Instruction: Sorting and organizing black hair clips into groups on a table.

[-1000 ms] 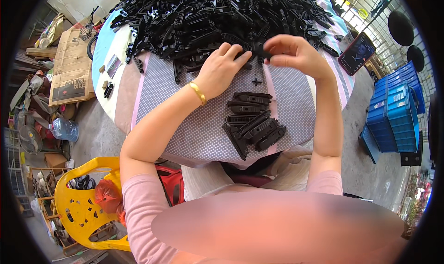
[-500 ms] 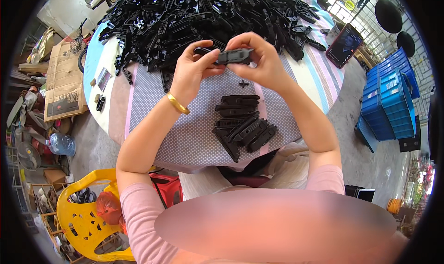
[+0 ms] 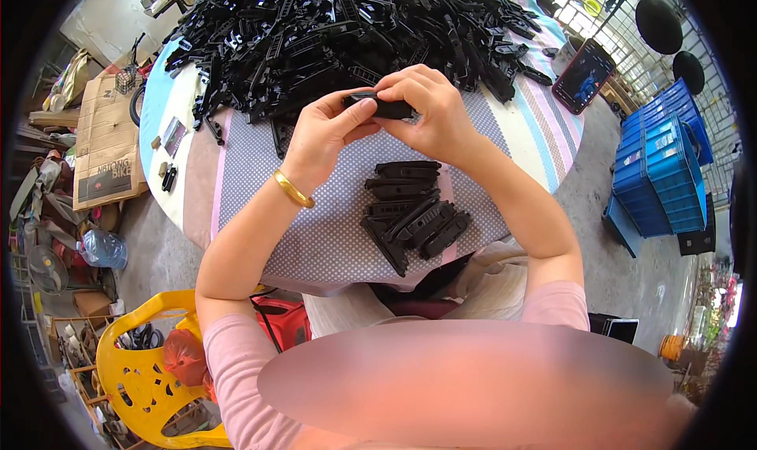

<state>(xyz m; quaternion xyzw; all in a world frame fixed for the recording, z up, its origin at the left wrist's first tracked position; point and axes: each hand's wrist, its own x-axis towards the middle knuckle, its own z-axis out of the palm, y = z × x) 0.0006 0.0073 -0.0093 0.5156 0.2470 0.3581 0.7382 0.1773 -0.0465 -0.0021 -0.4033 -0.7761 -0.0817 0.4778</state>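
Note:
Both hands meet at the near edge of a big heap and hold one long black plastic part [image 3: 394, 110] between them. My left hand [image 3: 327, 130], with a gold bangle at the wrist, pinches its left end between thumb and fingers. Around its right end the fingers of my right hand [image 3: 438, 112] are closed, covering some of it. Behind the hands rises the heap of black plastic parts [image 3: 315, 44], many of them slim and slotted. Nearer to me, several similar black parts [image 3: 414, 213] lie side by side in a small group on the patterned tablecloth [image 3: 315, 237].
A phone [image 3: 584, 76] with a lit screen leans at the table's right side. Small black pieces [image 3: 168, 177] lie at the left edge. Blue crates [image 3: 658, 170] stand on the floor to the right, a yellow plastic chair [image 3: 126, 363] at lower left.
The black part has turned in my hands and now shows a smoother face. My hands have shifted slightly left. A small cross-shaped piece below them is no longer seen.

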